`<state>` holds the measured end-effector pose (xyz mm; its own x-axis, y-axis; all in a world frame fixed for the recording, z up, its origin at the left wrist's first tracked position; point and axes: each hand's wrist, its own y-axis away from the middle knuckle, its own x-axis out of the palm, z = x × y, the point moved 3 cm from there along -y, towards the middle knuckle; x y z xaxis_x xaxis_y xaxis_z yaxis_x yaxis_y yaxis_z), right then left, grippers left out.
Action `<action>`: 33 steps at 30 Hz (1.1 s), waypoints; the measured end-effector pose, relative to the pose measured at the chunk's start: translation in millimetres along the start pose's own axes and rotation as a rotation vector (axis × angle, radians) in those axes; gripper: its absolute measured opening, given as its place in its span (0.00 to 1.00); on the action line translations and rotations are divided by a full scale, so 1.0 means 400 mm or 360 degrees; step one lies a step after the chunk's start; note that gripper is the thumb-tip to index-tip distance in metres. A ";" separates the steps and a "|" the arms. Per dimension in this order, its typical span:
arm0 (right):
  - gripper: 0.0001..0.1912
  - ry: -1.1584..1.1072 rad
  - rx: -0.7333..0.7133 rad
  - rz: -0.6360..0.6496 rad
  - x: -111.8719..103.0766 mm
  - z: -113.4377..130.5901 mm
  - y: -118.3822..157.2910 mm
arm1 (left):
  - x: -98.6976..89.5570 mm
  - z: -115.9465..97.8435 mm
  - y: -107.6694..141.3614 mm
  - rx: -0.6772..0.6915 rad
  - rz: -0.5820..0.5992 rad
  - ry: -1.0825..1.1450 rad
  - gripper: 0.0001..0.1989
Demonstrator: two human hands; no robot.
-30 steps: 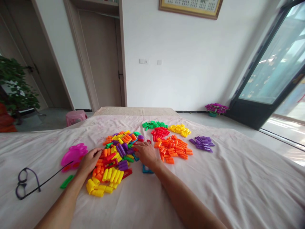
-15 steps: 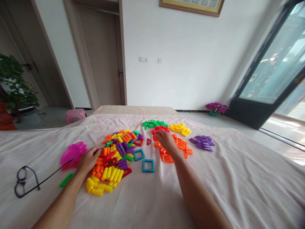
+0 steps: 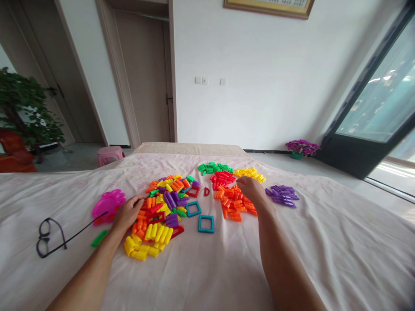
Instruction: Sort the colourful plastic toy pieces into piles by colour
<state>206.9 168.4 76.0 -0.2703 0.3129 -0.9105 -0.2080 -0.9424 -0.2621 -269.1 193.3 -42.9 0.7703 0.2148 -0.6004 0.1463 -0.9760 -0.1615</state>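
At the left edge of a mixed heap of colourful plastic tube pieces [image 3: 169,199] lies my left hand [image 3: 129,211]. Its fingers are apart and reach onto the orange pieces, holding nothing I can see. My right hand [image 3: 253,189] hovers at the right side of the sorted piles, its fingers curled together. Whatever they hold, if anything, is hidden. Around that hand lie red pieces [image 3: 222,179], yellow pieces [image 3: 249,174] and orange pieces [image 3: 234,202]. Purple pieces [image 3: 282,195] sit to its right, green pieces [image 3: 214,167] farther back.
Two blue square frames, one nearer [image 3: 206,230], and a red D-shaped piece [image 3: 206,191] lie between heap and piles. Left are a pink tray [image 3: 105,207], black glasses [image 3: 45,238] and a green piece [image 3: 99,238]. A wrinkled pale cloth [image 3: 194,276] covers the table.
My right hand has moved right, off the red pile, which now shows fully. My left hand stays at the heap's edge. The whole view has shifted slightly.
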 end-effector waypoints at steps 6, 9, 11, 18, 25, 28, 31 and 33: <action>0.13 -0.0238 -0.0573 0.0178 0.061 0.184 0.054 | -0.002 0.001 0.004 -0.0009 0.0050 0.0373 0.24; 0.13 -0.0370 -0.0782 0.0259 0.120 0.246 0.090 | -0.016 0.012 -0.006 0.0013 0.0220 0.0563 0.26; 0.15 -0.0467 -0.0907 0.0268 0.153 0.278 0.112 | -0.034 0.029 -0.019 0.0019 0.0207 0.0580 0.25; 0.25 -0.0603 -0.0856 0.0182 0.206 0.349 0.106 | -0.048 0.064 -0.041 -0.0005 -0.0050 0.0350 0.22; 0.29 -0.0404 -0.0740 0.0182 0.245 0.415 0.029 | -0.039 0.072 -0.042 -0.0039 -0.0036 0.0400 0.21; 0.24 -0.0305 -0.0699 0.0228 0.269 0.427 0.008 | -0.038 0.080 -0.046 -0.0035 -0.0066 0.0370 0.19; 0.20 -0.0387 -0.0645 0.0156 0.286 0.418 -0.009 | -0.039 0.073 -0.042 -0.0032 -0.0051 0.0398 0.18; 0.20 -0.0515 -0.0595 0.0060 0.288 0.398 -0.017 | -0.040 0.064 -0.038 -0.0034 -0.0040 0.0414 0.18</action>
<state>27.4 229.9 23.7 -0.5617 0.2427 -0.7910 0.1428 -0.9132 -0.3816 -299.6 205.5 -50.9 0.8996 0.2249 -0.3743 0.1783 -0.9716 -0.1553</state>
